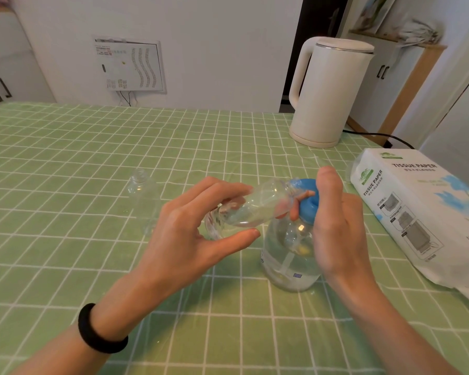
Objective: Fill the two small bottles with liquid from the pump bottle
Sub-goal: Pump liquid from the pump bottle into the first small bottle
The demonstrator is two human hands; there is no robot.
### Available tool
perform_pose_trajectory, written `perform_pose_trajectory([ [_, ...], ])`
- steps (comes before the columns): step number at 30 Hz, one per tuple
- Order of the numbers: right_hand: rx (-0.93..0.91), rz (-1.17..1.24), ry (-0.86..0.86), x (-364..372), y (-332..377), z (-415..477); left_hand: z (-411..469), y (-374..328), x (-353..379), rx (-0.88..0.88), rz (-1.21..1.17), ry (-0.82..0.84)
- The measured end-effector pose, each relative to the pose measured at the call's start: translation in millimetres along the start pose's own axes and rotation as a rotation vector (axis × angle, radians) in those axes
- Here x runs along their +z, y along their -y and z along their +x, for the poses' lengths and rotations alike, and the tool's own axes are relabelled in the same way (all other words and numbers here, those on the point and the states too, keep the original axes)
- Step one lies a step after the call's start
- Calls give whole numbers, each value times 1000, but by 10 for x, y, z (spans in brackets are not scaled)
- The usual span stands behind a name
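The only writing that could be read was "TISSUE PAPER", printed twice on the white tissue pack (406,212) at 3 o'clock on the table; the smaller lines and diagrams under it were too fine to make out, and the pack's far end ran out of view. The wall panel (130,66) at 11 o'clock carried rows of print too small to read. A small blue-and-white label low on the pump bottle (290,255) was also unreadable.

The pump bottle stood just right of centre on the green checked tablecloth (65,158), partly filled with clear liquid. The right hand (336,226) gripped its blue pump head (306,201), thumb pointing up, most fingers hidden behind the head. The left hand (201,226), a black band (98,331) on its wrist, pinched a small bottle (257,204) between thumb and fingers, tilted nearly flat with its mouth toward the pump head; where the two met was hard to tell. The other small bottle (144,201) stood upright at 9 o'clock, well apart, so clear that its outline barely showed. A white kettle (331,96) stood at 1 o'clock.
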State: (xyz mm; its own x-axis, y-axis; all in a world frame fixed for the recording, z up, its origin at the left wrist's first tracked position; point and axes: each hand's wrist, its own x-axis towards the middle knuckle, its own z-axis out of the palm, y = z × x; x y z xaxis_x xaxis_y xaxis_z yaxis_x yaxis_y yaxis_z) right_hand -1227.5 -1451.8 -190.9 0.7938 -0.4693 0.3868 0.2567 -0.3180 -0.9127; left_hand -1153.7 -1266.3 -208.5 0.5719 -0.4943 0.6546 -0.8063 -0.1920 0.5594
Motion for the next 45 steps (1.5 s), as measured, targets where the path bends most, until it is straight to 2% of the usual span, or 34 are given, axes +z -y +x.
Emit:
perform_pose_trajectory([
  [45, 2, 47, 25, -16, -13, 20, -6, -5, 7, 4, 5, 0],
])
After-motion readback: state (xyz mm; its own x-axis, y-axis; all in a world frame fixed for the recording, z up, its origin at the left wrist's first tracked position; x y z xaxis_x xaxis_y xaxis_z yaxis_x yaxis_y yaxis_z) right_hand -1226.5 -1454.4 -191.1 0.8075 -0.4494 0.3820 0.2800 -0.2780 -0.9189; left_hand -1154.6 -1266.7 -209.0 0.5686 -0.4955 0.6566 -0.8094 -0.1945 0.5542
